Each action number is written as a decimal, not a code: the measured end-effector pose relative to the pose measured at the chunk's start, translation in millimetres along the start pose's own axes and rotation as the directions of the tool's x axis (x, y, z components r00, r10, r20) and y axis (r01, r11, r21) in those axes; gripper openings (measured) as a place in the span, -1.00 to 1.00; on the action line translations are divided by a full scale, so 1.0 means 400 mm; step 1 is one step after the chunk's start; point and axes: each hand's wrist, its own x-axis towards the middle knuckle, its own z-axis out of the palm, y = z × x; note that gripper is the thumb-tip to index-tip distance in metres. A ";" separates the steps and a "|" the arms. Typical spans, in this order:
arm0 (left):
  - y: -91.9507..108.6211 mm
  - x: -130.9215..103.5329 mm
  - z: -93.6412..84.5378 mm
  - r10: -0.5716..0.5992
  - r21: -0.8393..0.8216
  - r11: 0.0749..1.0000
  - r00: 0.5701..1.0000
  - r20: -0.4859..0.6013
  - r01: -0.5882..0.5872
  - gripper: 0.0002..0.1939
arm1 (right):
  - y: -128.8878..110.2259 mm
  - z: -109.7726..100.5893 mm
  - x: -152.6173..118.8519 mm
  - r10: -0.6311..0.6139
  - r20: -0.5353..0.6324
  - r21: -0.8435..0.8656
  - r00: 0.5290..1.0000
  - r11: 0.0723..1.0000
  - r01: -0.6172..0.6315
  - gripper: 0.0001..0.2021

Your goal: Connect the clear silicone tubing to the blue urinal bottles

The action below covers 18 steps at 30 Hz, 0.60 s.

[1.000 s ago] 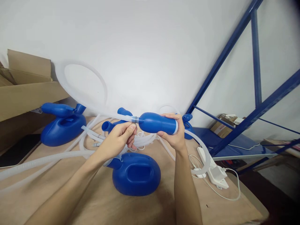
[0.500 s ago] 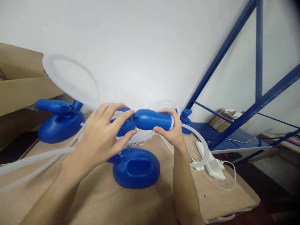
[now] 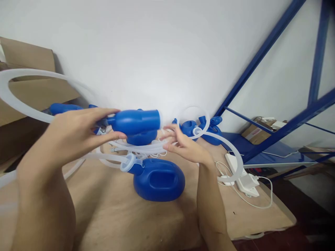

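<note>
My left hand (image 3: 62,136) is closed around the narrow end of a blue bulb-shaped urinal head (image 3: 138,121), holding it sideways above the table. Its wide end, with a whitish rim, points right. Close by, past that rim, is my right hand (image 3: 187,143), empty with its fingers apart. Below both hands a blue urinal bottle (image 3: 159,179) lies on the table. A translucent cap (image 3: 128,162) sits on its neck, with a hose running left from it. A pale hose loops at the left, and its join to the held head is hidden by my hand.
More blue bottles (image 3: 188,128) stand along the white wall among coiled clear hoses (image 3: 146,149). A white power strip (image 3: 242,176) with cables lies at the table's right. Cardboard boxes (image 3: 28,55) stand at left, and a blue metal rack (image 3: 258,59) at right.
My right hand has let go of the urinal head and opened. My left hand now grips its narrow end and has moved left with it. The view has shifted slightly.
</note>
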 end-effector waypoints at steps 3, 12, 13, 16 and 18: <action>-0.018 0.000 -0.022 -0.125 0.141 0.982 0.992 -0.032 0.128 -0.17 | 0.100 -0.026 0.020 0.395 0.338 -0.345 0.854 0.897 -0.277 -0.71; 0.016 0.026 0.002 -0.221 0.137 0.966 0.975 0.006 0.218 -0.19 | 0.277 0.052 0.108 0.455 0.319 -0.443 0.832 0.847 -0.294 -0.47; 0.024 0.029 0.006 -0.217 0.131 0.968 0.976 -0.004 0.215 -0.19 | 0.280 0.050 0.111 0.426 0.295 -0.445 0.855 0.853 -0.271 -0.52; 0.038 0.037 0.016 -0.210 0.138 0.967 0.977 -0.049 0.215 -0.15 | 0.284 0.042 0.117 0.330 0.205 -0.457 0.922 0.865 -0.208 -0.64; 0.040 0.040 0.022 -0.204 0.145 0.967 0.977 -0.057 0.210 -0.12 | 0.288 0.042 0.122 0.270 0.150 -0.471 0.951 0.865 -0.171 -0.67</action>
